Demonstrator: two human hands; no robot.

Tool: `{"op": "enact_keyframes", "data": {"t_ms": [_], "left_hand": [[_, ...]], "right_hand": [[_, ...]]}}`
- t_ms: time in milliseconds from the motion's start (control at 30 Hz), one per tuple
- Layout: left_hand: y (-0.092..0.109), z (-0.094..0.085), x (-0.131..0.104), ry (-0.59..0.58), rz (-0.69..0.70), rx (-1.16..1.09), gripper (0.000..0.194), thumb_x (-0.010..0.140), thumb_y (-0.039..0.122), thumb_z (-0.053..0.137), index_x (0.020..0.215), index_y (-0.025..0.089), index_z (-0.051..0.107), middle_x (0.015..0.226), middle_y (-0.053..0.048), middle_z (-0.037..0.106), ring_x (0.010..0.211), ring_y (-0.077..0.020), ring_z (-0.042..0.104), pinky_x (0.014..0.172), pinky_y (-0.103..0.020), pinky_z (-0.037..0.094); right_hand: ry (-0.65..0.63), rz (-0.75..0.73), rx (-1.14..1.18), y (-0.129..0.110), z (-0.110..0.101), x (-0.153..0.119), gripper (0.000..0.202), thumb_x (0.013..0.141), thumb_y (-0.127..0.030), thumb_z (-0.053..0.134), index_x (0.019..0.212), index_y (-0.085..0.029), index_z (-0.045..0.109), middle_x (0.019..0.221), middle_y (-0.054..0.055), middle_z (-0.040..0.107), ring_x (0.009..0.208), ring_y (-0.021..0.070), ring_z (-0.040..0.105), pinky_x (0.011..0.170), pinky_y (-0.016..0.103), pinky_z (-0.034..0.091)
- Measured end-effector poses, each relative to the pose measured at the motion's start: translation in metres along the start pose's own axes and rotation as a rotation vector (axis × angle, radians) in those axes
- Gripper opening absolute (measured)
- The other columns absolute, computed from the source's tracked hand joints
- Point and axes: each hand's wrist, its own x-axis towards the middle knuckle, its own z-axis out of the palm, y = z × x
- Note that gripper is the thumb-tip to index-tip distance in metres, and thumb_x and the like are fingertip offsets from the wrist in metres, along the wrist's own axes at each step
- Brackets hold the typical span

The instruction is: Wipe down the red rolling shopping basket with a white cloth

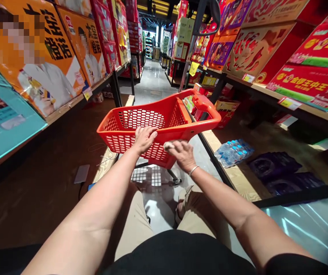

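Note:
A red plastic shopping cart (178,130) with perforated walls stands sideways in front of me, its handle at the right. My left hand (146,138) is closed over the near rim, thumb toward the right. Lower and further right, my right hand (182,152) is closed around a pale crumpled cloth (169,146), close to the cart's near side wall. Most of the cloth is hidden by the fingers. Inside the basket I see no goods, though part of its floor is out of sight.
Shelves with orange cartons (46,57) line the left, and red gift boxes (310,84) fill the right. Wrapped water bottles (234,152) lie on the low right shelf beside purple packs (275,166). A grey post (191,53) rises behind the cart. The shiny aisle floor (154,72) runs ahead.

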Motion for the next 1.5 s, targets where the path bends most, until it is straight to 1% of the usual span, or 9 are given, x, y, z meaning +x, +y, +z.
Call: {"op": "enact_keyframes", "data": {"t_ms": [133,333,467,600,800,900,1133,1367,1500], "left_hand": [[-0.002,0.002,0.004,0.016,-0.013,-0.017,0.034,0.104,0.038,0.039,0.123,0.029,0.064,0.126,-0.004,0.066,0.127,-0.0239,0.052,0.125,-0.052,0.013],[0.009,0.001,0.006,0.011,-0.091,-0.010,0.031,0.105,0.037,0.037,0.118,0.029,0.063,0.123,-0.003,0.067,0.128,-0.0218,0.052,0.126,-0.050,0.013],[0.013,-0.001,0.005,-0.030,-0.116,-0.010,0.032,0.105,0.035,0.034,0.119,0.029,0.063,0.126,-0.002,0.066,0.128,-0.0207,0.052,0.126,-0.049,0.013],[0.010,-0.001,0.003,-0.015,-0.091,-0.014,0.033,0.106,0.035,0.033,0.119,0.029,0.063,0.125,-0.001,0.067,0.127,-0.0204,0.052,0.125,-0.048,0.013],[0.006,0.001,0.004,0.001,-0.105,-0.006,0.030,0.106,0.035,0.034,0.114,0.029,0.062,0.122,-0.001,0.068,0.125,-0.0207,0.053,0.123,-0.049,0.016],[0.007,0.002,0.006,0.005,-0.111,0.011,0.027,0.105,0.035,0.037,0.111,0.029,0.062,0.122,-0.001,0.068,0.124,-0.0210,0.053,0.122,-0.049,0.017],[0.010,0.001,0.005,-0.028,-0.119,0.058,0.031,0.105,0.036,0.034,0.114,0.028,0.062,0.120,-0.004,0.068,0.123,-0.0226,0.053,0.120,-0.049,0.020],[-0.011,-0.012,0.007,-0.012,-0.111,0.055,0.037,0.104,0.034,0.027,0.110,0.028,0.063,0.115,-0.003,0.069,0.118,-0.0220,0.055,0.119,-0.047,0.023],[-0.015,-0.020,0.014,-0.009,-0.163,0.089,0.034,0.102,0.039,0.032,0.098,0.025,0.063,0.108,-0.004,0.069,0.115,-0.0244,0.056,0.117,-0.050,0.025]], "right_hand": [[0.208,0.213,-0.027,0.028,-0.012,0.014,0.030,0.102,-0.029,0.052,0.123,-0.036,0.072,0.144,0.004,0.055,0.137,0.0298,0.032,0.113,0.050,0.026],[-0.209,0.122,0.171,-0.024,0.048,-0.042,0.039,0.096,-0.013,0.055,0.123,-0.036,0.071,0.136,0.003,0.060,0.124,0.0261,0.042,0.100,0.043,0.036],[-0.242,0.052,0.220,-0.056,0.054,-0.057,0.040,0.093,-0.007,0.056,0.115,-0.036,0.073,0.122,0.000,0.067,0.110,0.0208,0.048,0.087,0.035,0.038],[-0.105,0.087,0.197,-0.034,0.009,-0.018,0.034,0.102,-0.022,0.050,0.126,-0.039,0.068,0.141,0.001,0.058,0.122,0.0247,0.043,0.098,0.042,0.037],[0.488,0.352,-0.015,0.041,-0.091,0.039,0.032,0.095,-0.021,0.058,0.121,-0.034,0.071,0.143,0.004,0.054,0.133,0.0327,0.035,0.110,0.052,0.030],[0.369,0.357,-0.069,0.038,-0.104,0.052,0.034,0.096,-0.020,0.053,0.125,-0.030,0.068,0.145,0.008,0.053,0.129,0.0342,0.039,0.107,0.053,0.029],[-0.064,-0.079,-0.023,-0.023,-0.089,0.087,0.033,0.105,-0.028,0.039,0.122,-0.028,0.068,0.128,0.010,0.060,0.114,0.0284,0.042,0.096,0.046,0.029],[-0.097,0.129,-0.087,0.067,-0.165,0.064,0.038,0.095,-0.016,0.050,0.125,-0.032,0.068,0.122,0.010,0.062,0.103,0.0266,0.044,0.080,0.037,0.030],[-0.045,0.265,-0.048,0.109,-0.174,0.049,0.043,0.085,-0.012,0.057,0.123,-0.029,0.069,0.122,0.009,0.061,0.098,0.0246,0.045,0.078,0.034,0.032]]}}
